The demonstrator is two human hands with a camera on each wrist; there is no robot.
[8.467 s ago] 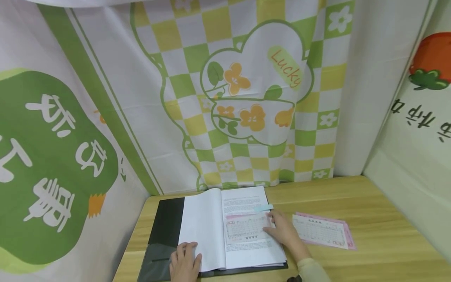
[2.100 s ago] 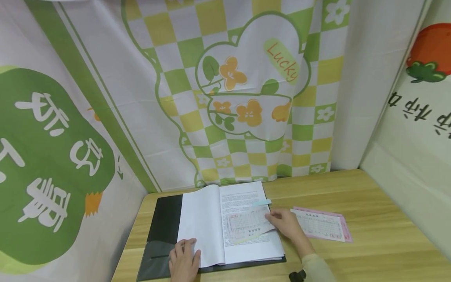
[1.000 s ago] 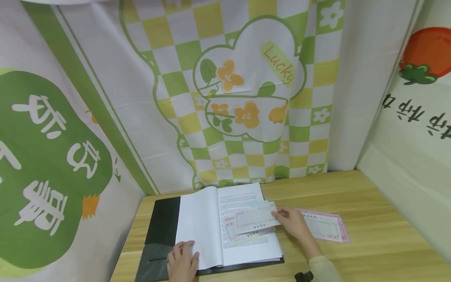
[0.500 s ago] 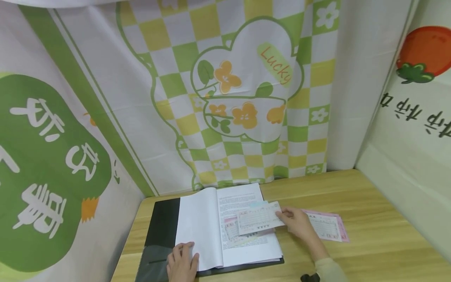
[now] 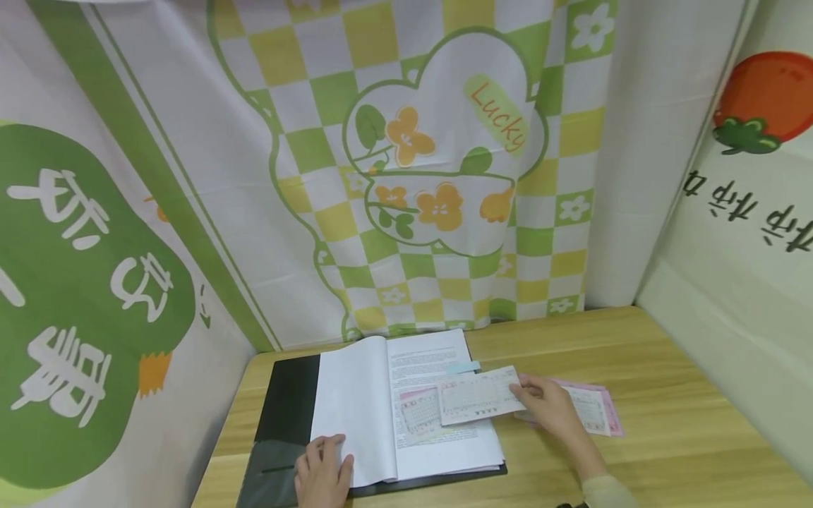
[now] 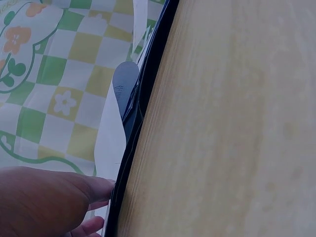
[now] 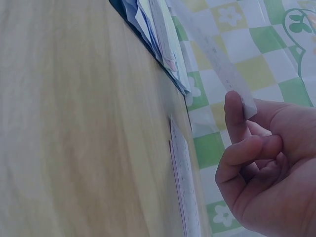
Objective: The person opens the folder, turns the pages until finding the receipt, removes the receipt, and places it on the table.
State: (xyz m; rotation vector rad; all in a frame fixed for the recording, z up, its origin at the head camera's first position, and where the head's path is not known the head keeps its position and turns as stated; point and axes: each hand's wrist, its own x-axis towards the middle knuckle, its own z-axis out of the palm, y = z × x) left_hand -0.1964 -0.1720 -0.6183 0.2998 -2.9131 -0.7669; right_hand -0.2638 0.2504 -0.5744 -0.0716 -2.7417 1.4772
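Observation:
A black folder (image 5: 296,391) lies open on the table, with a blank white page (image 5: 351,409) on its left side and a printed page (image 5: 438,458) on its right. My left hand (image 5: 322,469) rests on the blank page's lower left edge, fingers relaxed. Between thumb and fingers, my right hand (image 5: 551,409) pinches the right end of a white printed slip (image 5: 479,396), held above the printed page; the right wrist view shows the slip (image 7: 217,59) raised off the table. Under it, another printed slip (image 5: 418,415) with a pink edge lies on the page.
White and pink slips (image 5: 591,409) lie on the wooden table (image 5: 660,423) to the right, partly behind my right hand. A light blue tab (image 5: 464,367) sticks out from the page's right edge. A patterned curtain (image 5: 444,282) hangs at the table's back edge.
My right hand has lifted a slip off the printed page and moved it to the right, uncovering the slip beneath. My left hand has stayed on the blank page.

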